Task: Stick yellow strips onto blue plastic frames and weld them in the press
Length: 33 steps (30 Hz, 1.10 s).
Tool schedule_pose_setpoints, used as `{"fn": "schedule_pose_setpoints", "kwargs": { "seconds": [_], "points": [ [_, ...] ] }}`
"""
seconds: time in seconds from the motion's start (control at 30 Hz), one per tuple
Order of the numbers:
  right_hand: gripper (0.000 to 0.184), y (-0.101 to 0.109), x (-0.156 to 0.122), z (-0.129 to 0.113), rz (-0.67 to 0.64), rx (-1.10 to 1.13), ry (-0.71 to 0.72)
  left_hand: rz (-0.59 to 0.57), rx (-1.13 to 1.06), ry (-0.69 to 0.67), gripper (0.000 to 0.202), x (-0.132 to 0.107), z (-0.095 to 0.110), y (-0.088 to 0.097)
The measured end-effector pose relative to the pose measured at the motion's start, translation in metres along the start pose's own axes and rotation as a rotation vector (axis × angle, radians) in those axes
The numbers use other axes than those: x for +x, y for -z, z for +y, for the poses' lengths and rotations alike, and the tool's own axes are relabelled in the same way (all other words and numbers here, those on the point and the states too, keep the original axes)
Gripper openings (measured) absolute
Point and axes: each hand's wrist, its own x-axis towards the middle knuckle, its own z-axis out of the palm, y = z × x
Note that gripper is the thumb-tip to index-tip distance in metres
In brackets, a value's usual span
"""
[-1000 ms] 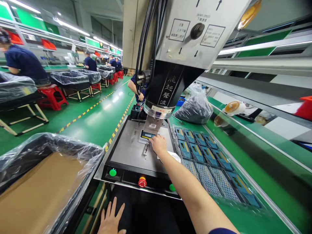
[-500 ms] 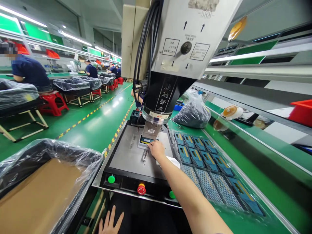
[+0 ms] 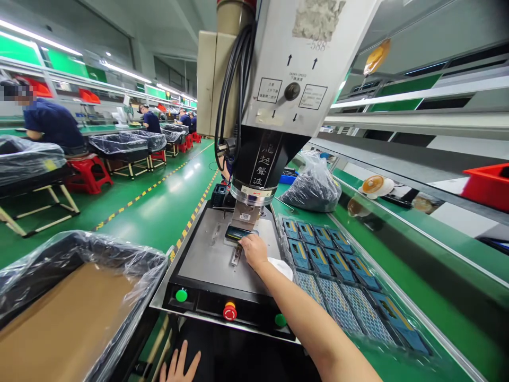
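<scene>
My right hand (image 3: pixel 254 251) reaches over the steel worktable (image 3: pixel 202 260) of an ultrasonic welding machine. Its fingers are closed on the near right edge of a small dark blue plastic casing (image 3: pixel 237 233), which looks tilted. The casing sits at the fixture, right below the metal welding horn (image 3: pixel 244 213). A small metal clamp (image 3: pixel 236 255) lies just in front of it. Low in the view, my left hand (image 3: pixel 181 366) rests with spread fingers by my lap, holding nothing.
Blue casings fill a clear plastic tray (image 3: pixel 333 257) on the right. A plastic-lined bin (image 3: pixel 155 258) stands at left. Green buttons (image 3: pixel 181 295) and a red emergency stop (image 3: pixel 229 311) line the machine's front. Behind are a bag of dark parts (image 3: pixel 312 185) and co-workers (image 3: pixel 53 123).
The casing, flat under the horn before, is now tilted up, with my right hand's fingers on its edge. The view has shifted slightly. My left hand stays spread.
</scene>
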Motion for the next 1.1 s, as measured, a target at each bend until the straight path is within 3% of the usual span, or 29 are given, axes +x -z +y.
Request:
{"fn": "schedule_pose_setpoints", "kwargs": {
  "seconds": [0.1,0.23,0.33,0.43,0.53,0.6,0.67,0.8,0.97,1.1],
  "points": [
    [0.027,0.017,-0.027,-0.01,0.045,0.104,0.116,0.008,-0.044,-0.015,0.071,-0.004,-0.005,0.002],
    [0.026,0.052,-0.082,-0.026,0.137,0.497,0.227,0.253,-0.415,-0.152,0.059,-0.017,-0.012,0.017],
    [0.029,0.07,-0.122,-0.037,-0.04,0.804,0.148,0.483,-0.733,-0.146,0.054,-0.035,-0.005,0.047],
    [0.038,0.064,-0.152,-0.044,-0.419,1.116,-0.175,0.632,-0.938,-0.24,0.047,-0.056,0.014,0.083],
    [0.046,0.042,-0.174,-0.051,-0.77,1.415,-0.509,0.532,-1.06,-0.417,0.046,-0.07,0.035,0.108],
    [0.048,0.028,-0.185,-0.053,-0.854,1.5,-0.575,0.401,-1.1,-0.426,0.043,-0.073,0.045,0.114],
    [0.044,0.018,-0.193,-0.054,-0.823,1.442,-0.543,0.304,-1.173,-0.348,0.039,-0.072,0.051,0.112],
    [0.022,0.003,-0.204,-0.05,-0.692,1.143,-0.373,0.23,-1.278,-0.184,0.039,-0.065,0.052,0.099],
    [0.016,-0.01,-0.214,-0.05,-0.593,0.925,-0.283,0.113,-1.171,-0.155,0.04,-0.061,0.046,0.089],
    [0.016,-0.016,-0.219,-0.053,-0.514,0.901,-0.175,0.106,-1.047,-0.146,0.036,-0.057,0.042,0.084]
  ]
}}
